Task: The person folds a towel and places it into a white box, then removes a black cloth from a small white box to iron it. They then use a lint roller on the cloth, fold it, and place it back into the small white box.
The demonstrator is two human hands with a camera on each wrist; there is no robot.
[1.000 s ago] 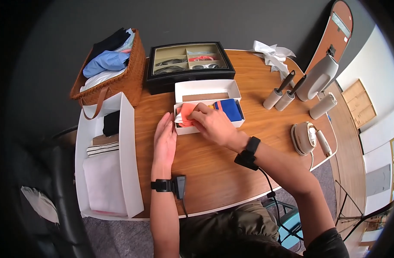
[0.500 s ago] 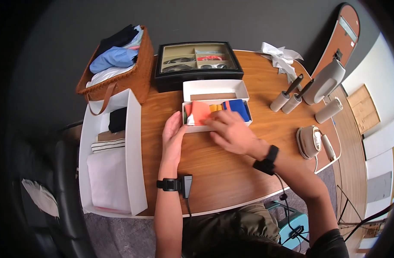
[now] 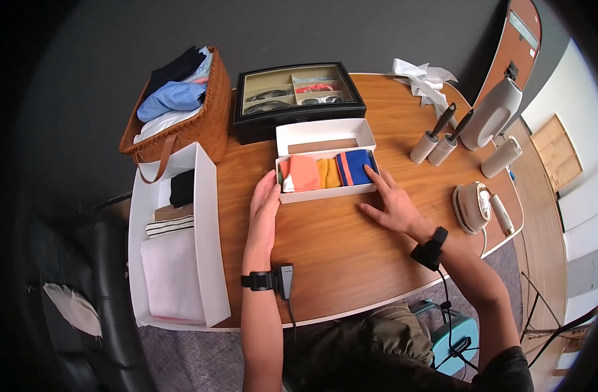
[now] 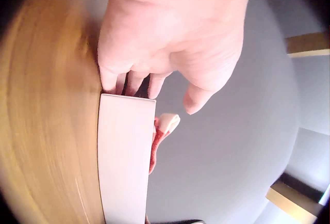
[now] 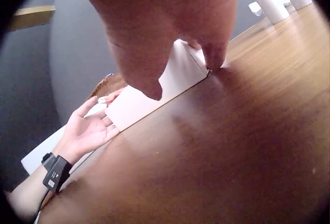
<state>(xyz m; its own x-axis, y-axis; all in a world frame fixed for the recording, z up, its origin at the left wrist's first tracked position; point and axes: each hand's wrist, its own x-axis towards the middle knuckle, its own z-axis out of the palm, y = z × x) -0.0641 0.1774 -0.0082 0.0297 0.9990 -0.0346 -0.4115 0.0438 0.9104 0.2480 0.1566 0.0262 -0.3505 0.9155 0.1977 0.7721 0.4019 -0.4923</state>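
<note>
A small white box [image 3: 328,193] with its lid folded back lies on the table, holding a row of folded fabric pieces. Coral fabric [image 3: 302,173] fills the left part, a yellow piece [image 3: 328,172] the middle, and a blue piece [image 3: 356,166] with an orange stripe the right. At the box's left end my left hand [image 3: 265,209] rests with extended fingers against the end wall; the left wrist view shows its thumb apart. My right hand [image 3: 398,208] is at the right front corner, index finger over the blue fabric's edge, thumb spread away.
Behind the box stands a black glasses case [image 3: 299,116]. A long white bin [image 3: 210,261] of folded clothes and a wicker basket [image 3: 214,104] of clothes are at left. Lint rollers [image 3: 424,147], a grey-white appliance [image 3: 491,117] and a small iron [image 3: 470,208] stand at right.
My right hand has left the coral fabric and moved right to the box's right corner. The coral piece now lies flatter. My left hand has stayed at the left end.
</note>
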